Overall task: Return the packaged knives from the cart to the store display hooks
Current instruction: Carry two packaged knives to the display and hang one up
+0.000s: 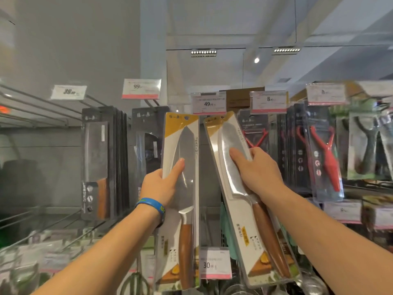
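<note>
left hand [163,186] grasps upright knife pack [187,141], thumb on its front | right hand [259,171] grasps second knife pack [244,220], top leaning toward 11 o'clock | both packs raised (handle ends at 6 o'clock), 49 price tag [209,103] at their 12 o'clock

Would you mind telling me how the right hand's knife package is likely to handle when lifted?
Probably stiff: the knife package looks flat though the right hand holds only mid-length. Likely bottom-heavy from the wooden handle; glossy plastic may slip.

I see red peelers [327,158] hanging at right in clear packs, price tags [269,102] above them — ceiling lights [203,52] lit.
</note>
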The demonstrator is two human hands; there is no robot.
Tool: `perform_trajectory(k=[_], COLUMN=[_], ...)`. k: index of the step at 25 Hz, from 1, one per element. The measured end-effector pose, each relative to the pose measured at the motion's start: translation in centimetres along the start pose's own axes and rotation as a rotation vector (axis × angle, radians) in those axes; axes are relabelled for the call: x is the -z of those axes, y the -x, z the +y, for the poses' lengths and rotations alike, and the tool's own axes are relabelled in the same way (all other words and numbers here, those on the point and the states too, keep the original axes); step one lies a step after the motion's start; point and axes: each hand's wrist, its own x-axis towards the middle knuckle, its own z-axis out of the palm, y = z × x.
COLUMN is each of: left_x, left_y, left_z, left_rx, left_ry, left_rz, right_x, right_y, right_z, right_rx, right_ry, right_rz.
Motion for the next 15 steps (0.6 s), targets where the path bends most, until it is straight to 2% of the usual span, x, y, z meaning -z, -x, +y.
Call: perform_trajectory(k=[7, 12, 15], left_x=[0.4, 0.1, -1.2], left_y=[-0.9, -1.9, -2.9], left_z=[-1.6, -1.7, -0.9], left_rx=[-0.009, -0.011, -0.066], left_ry=[0.037, 0.098, 0.086], left_rz=[-0.018, -0.055, -0.068], right_x=[-0.5, 1.3, 2.4], right_y=[-0.2, -1.3, -2.8], right_z=[-0.2, -2.9, -3.9], right_rx=[0.023, 0.149, 0.153], right_ry=[-0.029, -0.059, -0.036], right_rz=[0.038, 0.193, 0.231])
